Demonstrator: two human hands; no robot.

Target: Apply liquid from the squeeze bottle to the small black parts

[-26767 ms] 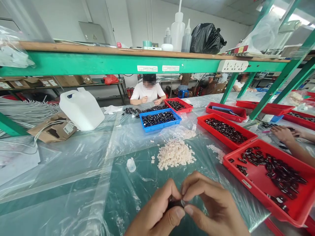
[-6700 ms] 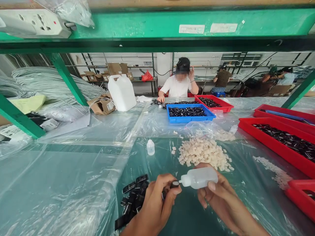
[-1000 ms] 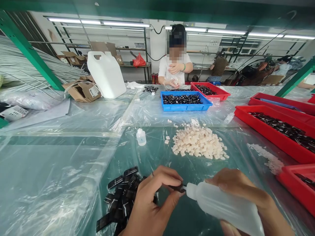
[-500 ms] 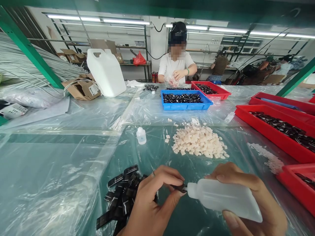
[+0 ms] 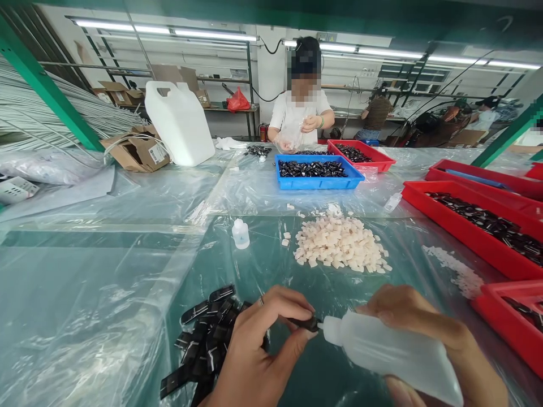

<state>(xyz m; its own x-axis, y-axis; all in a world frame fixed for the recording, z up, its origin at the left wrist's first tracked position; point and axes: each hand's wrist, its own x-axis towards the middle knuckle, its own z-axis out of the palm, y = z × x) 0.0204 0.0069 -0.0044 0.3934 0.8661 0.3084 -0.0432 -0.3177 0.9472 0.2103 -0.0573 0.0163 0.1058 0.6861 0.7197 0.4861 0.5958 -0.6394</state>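
Note:
My left hand (image 5: pixel 258 350) pinches a small black part (image 5: pixel 306 323) between thumb and fingers at the bottom centre. My right hand (image 5: pixel 441 350) grips a translucent white squeeze bottle (image 5: pixel 390 353), its nozzle touching the black part. Just left of my left hand lies a heap of similar black parts (image 5: pixel 203 345) on the plastic-covered table (image 5: pixel 106 271). A pile of small cream-coloured blocks (image 5: pixel 339 243) sits beyond my hands, and a small white bottle (image 5: pixel 240 234) stands to its left.
A blue tray (image 5: pixel 318 169) and red trays (image 5: pixel 475 217) hold black parts. A person in a white shirt (image 5: pixel 297 113) works across the table. A large white jug (image 5: pixel 178 124) and a cardboard box (image 5: pixel 138 152) stand far left. Green frame posts (image 5: pixel 51 90) flank the bench.
The squeeze bottle has tipped slightly lower at its base over the last second; its nozzle stays against the black part. The person opposite has lifted both hands slightly.

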